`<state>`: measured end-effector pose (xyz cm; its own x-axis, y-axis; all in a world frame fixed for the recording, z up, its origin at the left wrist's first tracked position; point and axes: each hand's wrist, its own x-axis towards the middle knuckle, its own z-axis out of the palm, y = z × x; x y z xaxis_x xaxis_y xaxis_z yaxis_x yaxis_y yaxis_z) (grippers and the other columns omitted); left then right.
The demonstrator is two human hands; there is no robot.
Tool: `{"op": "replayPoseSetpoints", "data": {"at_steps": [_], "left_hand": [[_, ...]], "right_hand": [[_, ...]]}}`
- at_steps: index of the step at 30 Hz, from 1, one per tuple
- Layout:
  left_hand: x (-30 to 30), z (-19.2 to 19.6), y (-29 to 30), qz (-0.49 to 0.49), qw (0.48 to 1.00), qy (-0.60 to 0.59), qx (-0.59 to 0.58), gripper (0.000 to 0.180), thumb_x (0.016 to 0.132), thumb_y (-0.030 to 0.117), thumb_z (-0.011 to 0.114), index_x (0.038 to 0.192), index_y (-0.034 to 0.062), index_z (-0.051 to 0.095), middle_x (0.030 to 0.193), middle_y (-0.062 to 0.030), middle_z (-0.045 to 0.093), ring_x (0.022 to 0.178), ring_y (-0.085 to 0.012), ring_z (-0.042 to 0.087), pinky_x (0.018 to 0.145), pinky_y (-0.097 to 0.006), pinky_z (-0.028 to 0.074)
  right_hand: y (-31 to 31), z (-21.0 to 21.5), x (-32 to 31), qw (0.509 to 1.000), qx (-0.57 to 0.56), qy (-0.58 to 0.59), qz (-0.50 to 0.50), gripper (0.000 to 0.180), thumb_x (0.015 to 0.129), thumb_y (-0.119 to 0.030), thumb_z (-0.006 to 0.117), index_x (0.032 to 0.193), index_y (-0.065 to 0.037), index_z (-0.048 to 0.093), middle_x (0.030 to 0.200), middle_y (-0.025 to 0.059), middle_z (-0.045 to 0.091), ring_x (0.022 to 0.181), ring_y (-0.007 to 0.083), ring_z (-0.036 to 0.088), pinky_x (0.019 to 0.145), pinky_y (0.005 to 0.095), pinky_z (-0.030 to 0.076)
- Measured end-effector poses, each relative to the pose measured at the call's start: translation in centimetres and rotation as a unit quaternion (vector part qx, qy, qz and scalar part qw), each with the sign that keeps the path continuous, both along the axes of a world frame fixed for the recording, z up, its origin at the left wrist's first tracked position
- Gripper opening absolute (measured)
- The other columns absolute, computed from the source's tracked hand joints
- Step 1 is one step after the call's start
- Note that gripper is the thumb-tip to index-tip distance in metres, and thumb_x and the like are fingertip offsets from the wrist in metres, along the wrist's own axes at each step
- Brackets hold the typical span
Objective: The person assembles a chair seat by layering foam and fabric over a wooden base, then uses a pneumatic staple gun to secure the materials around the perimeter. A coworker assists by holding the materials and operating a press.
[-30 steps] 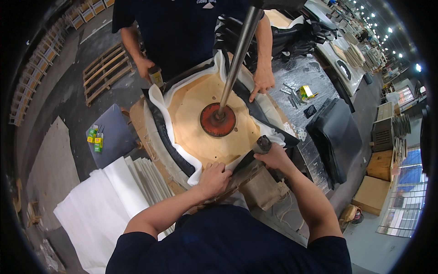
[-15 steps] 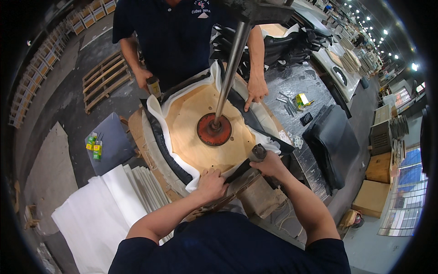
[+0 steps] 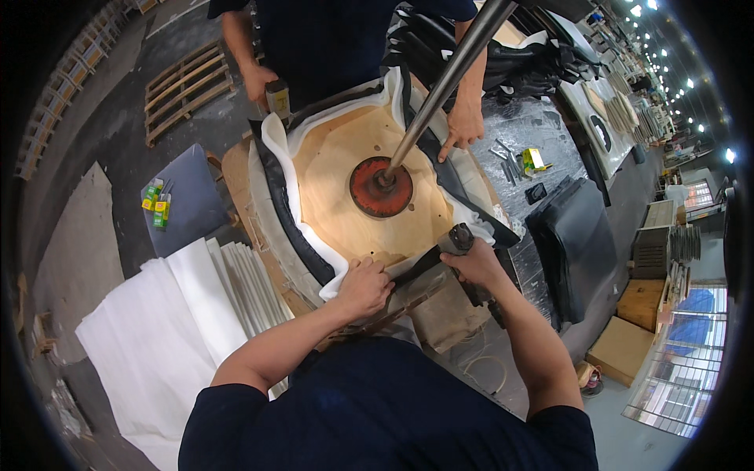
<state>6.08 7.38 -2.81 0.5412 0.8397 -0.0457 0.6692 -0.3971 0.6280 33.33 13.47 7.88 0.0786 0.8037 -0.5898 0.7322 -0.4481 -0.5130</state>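
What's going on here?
The person's left hand lies at the near edge of a wooden panel, while the right hand grips a dark handheld tool beside that edge. A red disc on a metal rod sits on the panel, with black cover and white padding along its rim. Opposite, a co-worker holds a boxy object, one finger at the cover.

Bearing a black cover [image 3: 272,174] on the wood-edged work bed [image 3: 235,173]. Carrying metal strips [image 3: 511,162], a yellow-and-green carton [image 3: 532,160], a small black object [image 3: 536,193] and stacked black sheets [image 3: 580,255] on the silvery tabletop [image 3: 563,162] at right. Supporting small yellow-and-green boxes [image 3: 161,213] on the blue-grey seat [image 3: 188,200] at left; holding a slatted pallet [image 3: 184,94] on the dark floor [image 3: 129,149].
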Motion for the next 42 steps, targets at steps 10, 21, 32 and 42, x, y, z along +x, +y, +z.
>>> {"op": "replayPoseSetpoints", "data": {"at_steps": [10, 21, 32, 42], "left_hand": [[0.6, 0.7, 0.3, -0.014, 0.996, 0.076, 0.034, 0.031, 0.096, 0.038, 0.075, 0.098, 0.0086, 0.084, 0.102, -0.0099, 0.069, 0.110, -0.0313, 0.061, 0.094, -0.049, 0.043], [0.5, 0.3, 0.6, -0.034, 0.996, 0.081, 0.012, 0.035, 0.096, 0.043, 0.074, 0.099, 0.0104, 0.086, 0.102, -0.0116, 0.071, 0.112, -0.0317, 0.062, 0.095, -0.050, 0.043], [0.4, 0.3, 0.4, -0.031, 0.997, 0.074, 0.019, 0.035, 0.094, 0.045, 0.075, 0.098, 0.0122, 0.086, 0.100, -0.0099, 0.070, 0.108, -0.0308, 0.061, 0.095, -0.049, 0.043], [0.6, 0.2, 0.6, -0.023, 0.997, 0.068, 0.027, 0.036, 0.094, 0.045, 0.076, 0.093, 0.0103, 0.086, 0.101, -0.0093, 0.071, 0.109, -0.0308, 0.062, 0.095, -0.048, 0.044]], "right_hand": [[0.1, -0.7, 0.3, 1.000, 0.003, -0.010, -0.008, 0.055, 0.087, -0.031, 0.092, 0.118, 0.009, 0.070, 0.088, 0.0169, 0.077, 0.059, 0.0245, 0.075, 0.051, 0.0387, 0.058], [0.1, -0.2, -0.3, 1.000, 0.003, -0.014, -0.001, 0.044, 0.088, -0.032, 0.091, 0.111, 0.003, 0.075, 0.083, 0.0145, 0.077, 0.056, 0.0227, 0.074, 0.054, 0.0380, 0.059], [0.2, -1.0, 0.1, 1.000, 0.015, -0.017, 0.012, 0.046, 0.087, -0.033, 0.091, 0.106, 0.006, 0.074, 0.078, 0.0151, 0.076, 0.056, 0.0227, 0.074, 0.053, 0.0386, 0.059], [0.0, -1.5, 0.5, 1.000, 0.011, -0.007, 0.003, 0.048, 0.087, -0.031, 0.091, 0.113, 0.005, 0.073, 0.078, 0.0143, 0.075, 0.056, 0.0233, 0.073, 0.052, 0.0379, 0.058]]}}
